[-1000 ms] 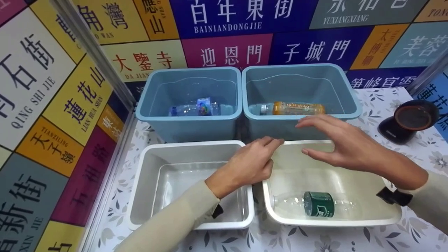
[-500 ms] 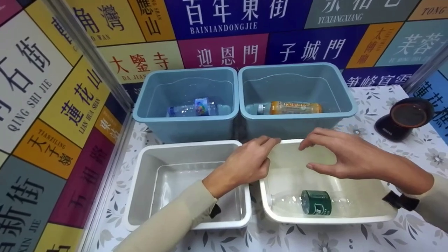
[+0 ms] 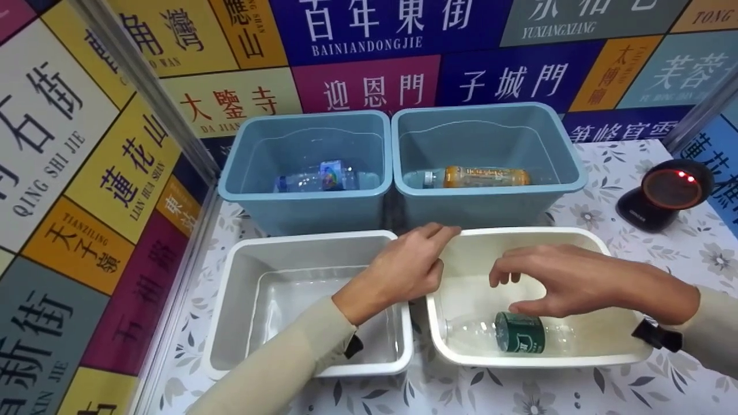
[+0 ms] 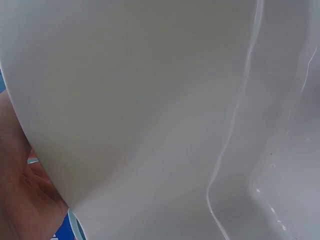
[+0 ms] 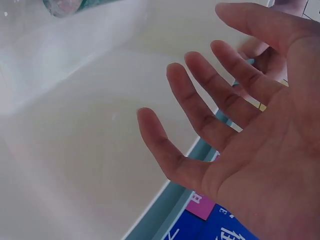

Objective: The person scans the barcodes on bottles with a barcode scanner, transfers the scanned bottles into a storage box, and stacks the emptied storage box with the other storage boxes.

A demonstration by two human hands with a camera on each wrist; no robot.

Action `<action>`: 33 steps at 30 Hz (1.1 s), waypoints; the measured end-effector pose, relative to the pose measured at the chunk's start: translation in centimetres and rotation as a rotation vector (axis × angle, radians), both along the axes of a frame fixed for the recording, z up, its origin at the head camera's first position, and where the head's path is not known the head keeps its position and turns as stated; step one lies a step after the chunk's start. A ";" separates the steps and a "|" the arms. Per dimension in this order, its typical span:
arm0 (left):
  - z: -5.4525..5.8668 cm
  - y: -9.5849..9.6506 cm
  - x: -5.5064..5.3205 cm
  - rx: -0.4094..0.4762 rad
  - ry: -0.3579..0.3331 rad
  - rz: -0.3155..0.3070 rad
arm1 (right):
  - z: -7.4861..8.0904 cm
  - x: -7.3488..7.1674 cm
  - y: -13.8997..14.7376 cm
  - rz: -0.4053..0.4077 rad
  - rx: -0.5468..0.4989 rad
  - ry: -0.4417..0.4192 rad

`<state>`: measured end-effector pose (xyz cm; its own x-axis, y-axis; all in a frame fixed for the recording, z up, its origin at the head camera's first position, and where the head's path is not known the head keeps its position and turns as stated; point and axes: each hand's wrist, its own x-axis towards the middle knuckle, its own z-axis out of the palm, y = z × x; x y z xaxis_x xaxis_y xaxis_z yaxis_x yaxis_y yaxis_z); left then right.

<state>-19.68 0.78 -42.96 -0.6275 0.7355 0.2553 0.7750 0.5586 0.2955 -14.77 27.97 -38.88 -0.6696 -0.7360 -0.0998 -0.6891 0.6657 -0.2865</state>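
Note:
My left hand [image 3: 400,270] is at the back left corner of the right cream plastic bin [image 3: 432,334], its fingers curled at the rim. In the left wrist view, part of that hand [image 4: 25,185] shows beyond the wall of the grey-white bin [image 4: 125,100]. Lying on its side in the cream bin is a clear plastic bottle [image 3: 520,333] with a green label. My right hand [image 3: 582,282] hovers inside this bin, above and behind the bottle, thumb and fingers spread apart. In the right wrist view its fingers [image 5: 185,95] are bent and hold nothing; the bottle [image 5: 65,5] shows at the top.
Left of the cream bin stands the grey-white bin [image 3: 311,237]. Behind are two blue bins: the left one [image 3: 305,197] holds a blue-capped bottle [image 3: 317,177], the right one [image 3: 490,192] an orange-labelled bottle [image 3: 487,176]. A black scanner-like device [image 3: 663,193] stands at right.
My right hand has come down and nearer, from above the bin's back rim to just over the bottle. My left hand stays at the corner. Red lights now show on the black device.

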 end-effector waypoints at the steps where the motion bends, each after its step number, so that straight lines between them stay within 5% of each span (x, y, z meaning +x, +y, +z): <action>1: 0.0 0.0 0.0 0.003 0.003 0.000 | -0.1 0.0 0.0 0.005 0.006 -0.012; 33: -0.1 0.0 0.0 0.010 -0.006 -0.010 | -2.2 -0.6 -2.4 0.074 0.101 -0.205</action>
<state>-19.69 0.79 -43.06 -0.6215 0.7394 0.2590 0.7788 0.5474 0.3062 -15.35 25.58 -41.07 -0.5726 -0.7614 -0.3038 -0.6710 0.6482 -0.3599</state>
